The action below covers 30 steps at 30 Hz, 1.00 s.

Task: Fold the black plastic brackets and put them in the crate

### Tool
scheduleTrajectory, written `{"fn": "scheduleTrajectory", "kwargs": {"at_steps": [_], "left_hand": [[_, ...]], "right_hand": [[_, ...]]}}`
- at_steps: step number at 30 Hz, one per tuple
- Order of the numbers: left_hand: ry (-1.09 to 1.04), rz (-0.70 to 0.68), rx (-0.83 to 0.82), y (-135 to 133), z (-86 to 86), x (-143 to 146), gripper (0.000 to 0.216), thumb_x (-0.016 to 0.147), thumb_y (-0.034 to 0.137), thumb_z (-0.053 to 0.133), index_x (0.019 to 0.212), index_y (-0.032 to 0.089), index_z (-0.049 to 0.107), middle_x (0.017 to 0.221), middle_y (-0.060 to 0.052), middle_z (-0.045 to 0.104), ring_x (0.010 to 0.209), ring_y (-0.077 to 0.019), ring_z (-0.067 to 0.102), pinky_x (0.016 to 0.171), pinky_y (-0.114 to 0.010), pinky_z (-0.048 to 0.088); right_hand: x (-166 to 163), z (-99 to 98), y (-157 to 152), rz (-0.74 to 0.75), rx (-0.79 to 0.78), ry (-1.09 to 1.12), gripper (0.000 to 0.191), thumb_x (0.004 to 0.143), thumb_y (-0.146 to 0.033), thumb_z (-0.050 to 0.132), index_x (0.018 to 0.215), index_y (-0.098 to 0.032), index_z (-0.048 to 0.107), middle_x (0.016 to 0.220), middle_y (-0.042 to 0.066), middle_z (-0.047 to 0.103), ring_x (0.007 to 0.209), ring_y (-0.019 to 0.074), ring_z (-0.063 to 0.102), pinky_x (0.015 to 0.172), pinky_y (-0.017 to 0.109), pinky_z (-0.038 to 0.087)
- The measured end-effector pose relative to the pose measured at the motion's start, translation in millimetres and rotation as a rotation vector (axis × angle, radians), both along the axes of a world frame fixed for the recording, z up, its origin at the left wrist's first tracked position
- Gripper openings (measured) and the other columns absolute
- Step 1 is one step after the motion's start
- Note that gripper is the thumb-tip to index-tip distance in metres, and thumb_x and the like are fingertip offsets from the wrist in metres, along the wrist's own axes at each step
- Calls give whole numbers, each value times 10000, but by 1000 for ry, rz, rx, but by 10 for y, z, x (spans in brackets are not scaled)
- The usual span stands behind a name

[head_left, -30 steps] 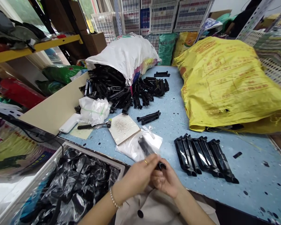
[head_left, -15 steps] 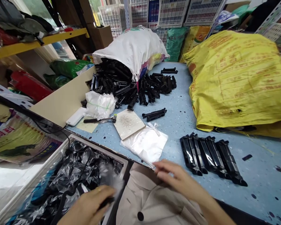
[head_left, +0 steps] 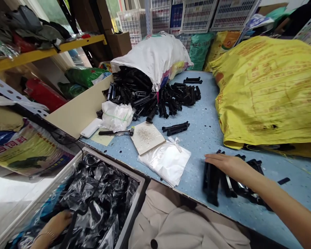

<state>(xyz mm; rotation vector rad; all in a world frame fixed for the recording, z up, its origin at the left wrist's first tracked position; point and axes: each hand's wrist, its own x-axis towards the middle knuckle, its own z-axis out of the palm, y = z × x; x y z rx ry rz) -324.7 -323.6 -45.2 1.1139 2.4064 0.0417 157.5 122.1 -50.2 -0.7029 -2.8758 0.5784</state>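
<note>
My right hand (head_left: 226, 167) reaches over the row of black plastic parts (head_left: 232, 186) at the table's right front. Its fingers are closed on the leftmost long black plastic part (head_left: 211, 185), which looks blurred and set a little apart from the others. My left hand (head_left: 57, 223) is down in the bin (head_left: 138, 183), among black parts in clear plastic bags (head_left: 98, 193). Its fingertips are hidden by dark contents, so I cannot see whether it holds anything. A stack of clear white plastic bags (head_left: 171, 160) lies at the table's front edge.
A white sack (head_left: 155, 52) spills black parts (head_left: 171, 98) across the table's back. A large yellow sack (head_left: 269, 93) stands right. A small hammer (head_left: 119, 132), a tile-like board (head_left: 146, 138), a white power bank-like box (head_left: 90, 128) and a bundle of bags (head_left: 118, 114) lie left.
My left hand has moved down and left into the bin; the blurred bagged item by it no longer shows there. My right hand has moved right from the table edge onto the leftmost black part.
</note>
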Motion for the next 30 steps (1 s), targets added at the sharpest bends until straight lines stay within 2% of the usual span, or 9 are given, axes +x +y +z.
{"fn": "scheduleTrajectory", "kwargs": {"at_steps": [3, 7, 9, 11, 14, 17, 20, 26, 30], "left_hand": [[0, -64, 157, 915, -7, 479, 234, 785, 319, 447, 612, 217, 566, 553, 59, 637, 615, -175, 637, 605, -238, 478], [-159, -399, 487, 2167, 33, 1594, 255, 893, 276, 437, 802, 183, 656, 827, -61, 685, 813, -195, 635, 775, -305, 497], [-182, -457, 531, 2591, -13, 2078, 184, 856, 272, 537, 874, 145, 669, 952, -135, 664, 961, -269, 601, 856, -395, 477], [-294, -399, 533, 2855, -97, 2341, 78, 780, 182, 617, 813, 131, 666, 969, -149, 643, 1009, -292, 575, 870, -415, 461], [-417, -310, 518, 3036, -204, 2312, 93, 724, 114, 640, 643, 149, 609, 805, -76, 621, 835, -219, 597, 775, -347, 470], [-531, -242, 507, 3086, -234, 2077, 195, 696, 222, 699, 592, 163, 545, 644, 3, 569, 628, -141, 549, 629, -266, 452], [-675, -190, 497, 3085, -240, 1947, 247, 757, 338, 632, 606, 167, 537, 553, 31, 535, 517, -108, 500, 533, -228, 425], [-786, -99, 571, 3059, -309, 1964, 125, 755, 264, 565, 680, 165, 547, 578, 19, 566, 535, -114, 536, 527, -220, 440], [-734, -111, 626, 2995, -275, 1968, 69, 695, 117, 543, 706, 180, 517, 631, 37, 545, 594, -115, 538, 578, -220, 450]], "right_hand": [[76, 96, -128, -134, -83, 78, 371, 876, -233, 494, 1198, -330, 650, 1258, 22, 648, 1099, 235, 630, 911, 370, 500], [-24, 125, -426, -397, -370, 321, 335, 826, -400, 606, 1124, -271, 690, 1142, 62, 701, 1037, 275, 650, 900, 400, 510], [-116, 85, -605, -543, -579, 449, 384, 784, -454, 656, 1104, -245, 696, 1064, 74, 723, 950, 277, 672, 847, 405, 530], [-190, 30, -771, -639, -772, 553, 417, 768, -471, 681, 1111, -234, 690, 1027, 73, 729, 864, 256, 681, 798, 397, 541], [-251, -46, -952, -699, -994, 684, 397, 760, -466, 708, 1071, -218, 705, 1006, 74, 726, 769, 207, 669, 727, 350, 543], [-322, -71, -1034, -754, -1136, 794, 371, 715, -453, 762, 970, -186, 733, 951, 83, 730, 730, 181, 651, 683, 301, 522], [-485, -22, -1041, -775, -1261, 870, 354, 692, -434, 789, 914, -164, 737, 910, 88, 734, 708, 173, 645, 692, 299, 512], [-1015, 48, -974, -595, -1651, 1189, 223, 642, -343, 839, 726, -190, 699, 850, 42, 737, 662, 126, 631, 941, 437, 484], [-1175, -58, -923, -608, -1671, 1239, 229, 640, -346, 833, 738, -187, 701, 802, 32, 729, 678, 135, 637, 935, 458, 493]]}}
